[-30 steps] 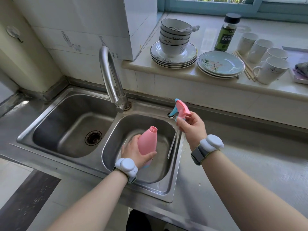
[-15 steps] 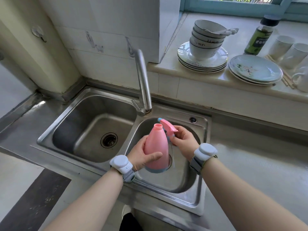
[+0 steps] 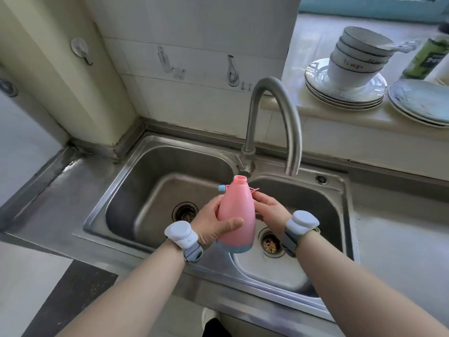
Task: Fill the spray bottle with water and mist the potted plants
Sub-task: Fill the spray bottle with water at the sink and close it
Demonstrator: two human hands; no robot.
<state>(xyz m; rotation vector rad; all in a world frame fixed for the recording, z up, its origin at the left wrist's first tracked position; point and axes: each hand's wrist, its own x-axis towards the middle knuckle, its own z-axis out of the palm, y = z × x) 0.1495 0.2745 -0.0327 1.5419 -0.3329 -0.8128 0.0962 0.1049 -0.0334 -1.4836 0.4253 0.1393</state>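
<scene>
A pink spray bottle with a blue base is held upright over the divider of the double sink, its neck open and uncapped. My left hand grips its body from the left. My right hand holds the pink and blue spray head behind the bottle, so most of the head is hidden. The steel faucet arches above, and its spout ends a little to the upper right of the bottle's mouth. No water runs.
The steel double sink has a drain in each basin. On the ledge at the upper right stand stacked bowls on plates, another plate stack and a green bottle. Steel counter extends right.
The bottle has come up and left from the right basin toward the faucet. My right hand brought the spray head in behind the bottle. The view has shifted left and closer.
</scene>
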